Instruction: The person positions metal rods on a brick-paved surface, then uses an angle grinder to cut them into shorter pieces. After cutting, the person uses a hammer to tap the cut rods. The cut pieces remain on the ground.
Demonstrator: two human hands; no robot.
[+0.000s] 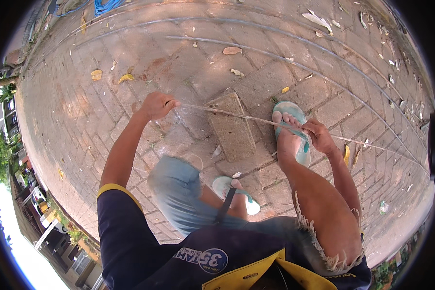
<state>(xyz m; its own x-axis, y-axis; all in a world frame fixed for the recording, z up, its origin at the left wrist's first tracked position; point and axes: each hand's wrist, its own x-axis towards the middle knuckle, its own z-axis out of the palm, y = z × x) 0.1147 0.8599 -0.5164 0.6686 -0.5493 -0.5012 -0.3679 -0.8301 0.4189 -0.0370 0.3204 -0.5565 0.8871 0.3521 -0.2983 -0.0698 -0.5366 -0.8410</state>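
Brick paving, a thin stick stretched between two hands.
Left hand [157, 105] is fisted round one end of the thin stick [237, 115]; right hand [318, 136] pinches it further along, beside the foot in a pale green sandal [297, 126], above a loose paving block [233, 126].

Your left hand [157, 105] is gripping one end of a thin stick [237, 115], which is running rightward over a raised paver [231, 126] and across your right foot [287, 137], resting in its sandal [291, 131]. Your right hand [318, 136] is pinching the stick just right of that foot. Your other sandal [234, 193] is sitting nearer you.
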